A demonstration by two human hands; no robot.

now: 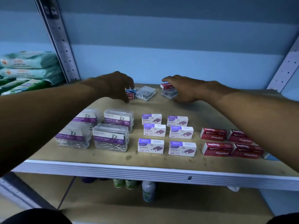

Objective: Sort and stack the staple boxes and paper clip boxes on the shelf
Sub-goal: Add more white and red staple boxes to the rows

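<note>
While both reach deep, left hand pinches small boxes, right hand grips red box, bare shelf between.

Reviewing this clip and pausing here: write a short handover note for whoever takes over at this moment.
Left hand: at the back of the shelf, fingers on a small stack of blue and red boxes; grip unclear.
Right hand: grips a red staple box atop a clear case.
Done: front groups of paper clip boxes, white staple boxes and red staple boxes.
Left: the back items, including the loose clear case.
</note>
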